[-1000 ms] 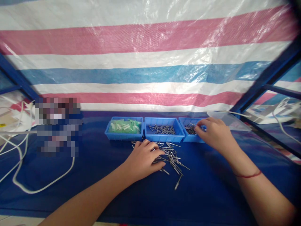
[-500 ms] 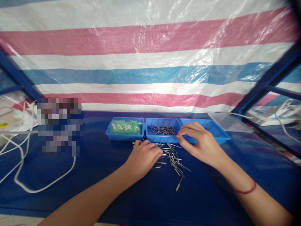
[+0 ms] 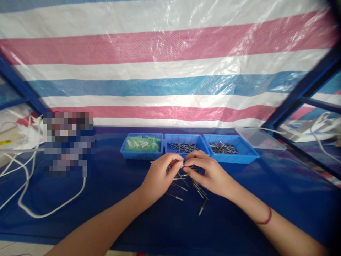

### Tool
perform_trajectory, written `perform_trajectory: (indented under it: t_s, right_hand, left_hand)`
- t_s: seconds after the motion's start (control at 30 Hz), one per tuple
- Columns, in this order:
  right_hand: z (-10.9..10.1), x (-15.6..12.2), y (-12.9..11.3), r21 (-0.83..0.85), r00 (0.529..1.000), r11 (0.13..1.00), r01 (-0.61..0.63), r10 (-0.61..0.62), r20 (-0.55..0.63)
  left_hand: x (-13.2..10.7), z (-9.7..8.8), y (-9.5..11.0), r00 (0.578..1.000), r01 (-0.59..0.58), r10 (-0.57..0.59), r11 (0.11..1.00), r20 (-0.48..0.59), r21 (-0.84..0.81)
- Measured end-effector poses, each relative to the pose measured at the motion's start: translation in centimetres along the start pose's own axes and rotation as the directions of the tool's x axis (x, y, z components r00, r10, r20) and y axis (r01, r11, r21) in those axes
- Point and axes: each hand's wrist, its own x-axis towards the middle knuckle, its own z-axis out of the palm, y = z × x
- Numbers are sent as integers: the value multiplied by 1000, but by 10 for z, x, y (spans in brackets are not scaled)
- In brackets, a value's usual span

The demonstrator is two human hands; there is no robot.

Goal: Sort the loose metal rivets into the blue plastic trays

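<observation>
My left hand (image 3: 160, 176) and my right hand (image 3: 209, 172) meet fingertip to fingertip just above a loose pile of metal pins (image 3: 191, 185) on the blue table cover. Both hands are pinched closed on something small between them, likely a pin, too small to make out. Behind them stand three blue trays in a row: the left tray (image 3: 141, 153) holds pale green plastic pieces, the middle tray (image 3: 183, 153) and the right tray (image 3: 234, 156) hold metal pins. A red cord circles my right wrist.
A clear plastic lid (image 3: 259, 138) lies right of the trays. White cables (image 3: 39, 209) loop across the left of the table beside a blurred patch. A striped tarp hangs behind, and blue frame bars (image 3: 301, 92) slant at the right.
My right hand left the right tray and came left and nearer to meet my left hand. My left hand lifted off the pin pile and pinched its fingers.
</observation>
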Motion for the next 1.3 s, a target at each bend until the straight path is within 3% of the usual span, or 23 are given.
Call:
perform_trajectory:
  t_s: [0.13,0.4,0.63,0.9,1.1,1.3]
  right_hand:
    - [-2,1,-1,99,989,991,-85,96,-110]
    - [-2,0,-5,228,973,966,-124,163,-163]
    - [0,0,-6,307,950,938,-162,232,-208]
    - [2,-1,-4,339,959,930,-143,215,-185]
    - [-2,0,-2,235,967,960,-154,195,-166]
    - [-8,0,-6,50,997,998,-35,39,-71]
  left_hand:
    - [1,2,-2,999,0,-1,1000,-43,-22]
    - [1,4,0,991,-51,36,992,131,113]
    - [2,5,-1,993,-41,21,983,114,178]
    - [-1,6,0,996,-13,-8,969,85,248]
    - [1,3,-2,1000,-9,5,983,22,182]
    - [0,1,1,999,-48,46,985,12,167]
